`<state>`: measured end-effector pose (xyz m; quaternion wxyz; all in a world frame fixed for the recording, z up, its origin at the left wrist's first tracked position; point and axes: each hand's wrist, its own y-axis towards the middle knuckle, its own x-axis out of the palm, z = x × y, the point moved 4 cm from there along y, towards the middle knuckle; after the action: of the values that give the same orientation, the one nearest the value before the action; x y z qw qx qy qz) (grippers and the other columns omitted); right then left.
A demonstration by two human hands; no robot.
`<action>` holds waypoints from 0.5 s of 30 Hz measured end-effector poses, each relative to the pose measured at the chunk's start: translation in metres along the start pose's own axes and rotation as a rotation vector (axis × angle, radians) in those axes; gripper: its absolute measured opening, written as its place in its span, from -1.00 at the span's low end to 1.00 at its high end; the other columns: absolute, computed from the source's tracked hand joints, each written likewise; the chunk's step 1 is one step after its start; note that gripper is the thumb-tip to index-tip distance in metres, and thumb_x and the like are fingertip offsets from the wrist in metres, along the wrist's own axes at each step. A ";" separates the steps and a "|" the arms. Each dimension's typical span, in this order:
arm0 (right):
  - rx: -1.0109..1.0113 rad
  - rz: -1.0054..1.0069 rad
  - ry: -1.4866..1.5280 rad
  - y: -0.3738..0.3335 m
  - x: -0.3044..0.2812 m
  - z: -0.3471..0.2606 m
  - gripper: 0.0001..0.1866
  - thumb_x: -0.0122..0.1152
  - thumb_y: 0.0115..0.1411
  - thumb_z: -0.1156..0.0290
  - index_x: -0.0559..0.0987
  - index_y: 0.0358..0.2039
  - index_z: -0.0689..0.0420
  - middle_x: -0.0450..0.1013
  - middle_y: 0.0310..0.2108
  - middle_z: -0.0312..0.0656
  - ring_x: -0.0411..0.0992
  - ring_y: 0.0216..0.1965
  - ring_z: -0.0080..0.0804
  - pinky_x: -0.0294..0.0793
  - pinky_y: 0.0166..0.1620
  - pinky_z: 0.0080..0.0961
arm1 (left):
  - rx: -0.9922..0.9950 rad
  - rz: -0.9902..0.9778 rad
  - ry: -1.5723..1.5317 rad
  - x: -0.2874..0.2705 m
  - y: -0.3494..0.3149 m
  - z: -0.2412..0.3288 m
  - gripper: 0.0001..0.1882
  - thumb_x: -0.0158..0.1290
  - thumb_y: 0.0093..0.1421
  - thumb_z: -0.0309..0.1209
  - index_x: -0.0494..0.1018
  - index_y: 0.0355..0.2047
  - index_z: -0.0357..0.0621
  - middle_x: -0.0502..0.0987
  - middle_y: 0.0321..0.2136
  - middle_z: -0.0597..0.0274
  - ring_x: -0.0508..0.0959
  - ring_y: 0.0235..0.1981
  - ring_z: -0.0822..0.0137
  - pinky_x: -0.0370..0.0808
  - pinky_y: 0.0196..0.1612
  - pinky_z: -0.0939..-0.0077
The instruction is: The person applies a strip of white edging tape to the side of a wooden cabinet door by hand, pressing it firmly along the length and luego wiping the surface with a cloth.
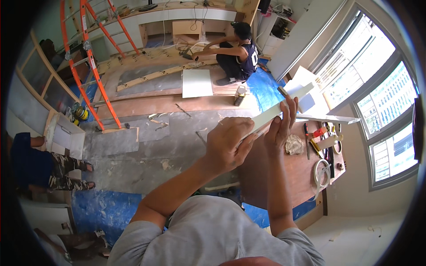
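A long, narrow, pale strip of board (265, 117) is held up at a slant in front of me, over the near corner of a brown wooden worktable (270, 177). My left hand (228, 142) is closed around its near end. Farther along, my right hand (282, 123) has its thumb and fingers about the strip's edge. A small dark and yellowish piece (282, 91) shows by the right fingertips; its kind is unclear. On the worktable lie a crumpled pale wad (294, 145), a white coil of strip (321, 173) and a red-handled tool (319, 132).
A person (243, 53) crouches on wooden panels ahead, near a white panel (197, 83) and a small can (240, 95). An orange stepladder (91, 62) stands at left. Another person (35, 164) is at the left edge. Blue sheeting (102, 206) covers part of the floor; windows (386, 88) line the right.
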<state>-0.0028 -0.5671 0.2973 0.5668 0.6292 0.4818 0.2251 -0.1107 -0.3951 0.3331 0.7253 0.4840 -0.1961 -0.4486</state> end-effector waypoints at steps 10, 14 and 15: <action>-0.003 -0.007 0.005 0.000 -0.002 0.000 -0.63 -0.08 0.49 0.41 0.50 0.21 0.22 0.30 0.38 0.11 0.05 0.50 0.28 0.02 0.49 0.15 | 0.027 0.001 -0.039 -0.002 0.001 -0.001 -0.70 0.31 0.15 -0.57 0.52 -0.12 -0.29 0.64 -0.21 -0.11 0.68 -0.27 -0.05 0.63 -0.19 0.21; -0.013 -0.004 0.011 0.001 -0.002 0.000 -0.63 -0.08 0.49 0.41 0.50 0.22 0.22 0.30 0.38 0.11 0.05 0.51 0.28 0.02 0.48 0.14 | 0.013 -0.009 -0.057 -0.003 -0.001 0.000 -0.71 0.30 0.16 -0.57 0.52 -0.12 -0.30 0.63 -0.21 -0.12 0.68 -0.28 -0.05 0.63 -0.21 0.22; -0.010 -0.005 0.011 0.000 -0.002 0.000 -0.63 -0.08 0.49 0.41 0.50 0.22 0.22 0.30 0.38 0.11 0.05 0.51 0.28 0.02 0.49 0.14 | 0.005 -0.013 -0.066 -0.002 -0.002 -0.001 -0.71 0.30 0.16 -0.57 0.52 -0.12 -0.30 0.63 -0.22 -0.12 0.68 -0.28 -0.05 0.63 -0.21 0.22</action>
<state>-0.0032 -0.5684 0.2981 0.5679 0.6240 0.4852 0.2296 -0.1120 -0.3926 0.3316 0.7144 0.4719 -0.2176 -0.4686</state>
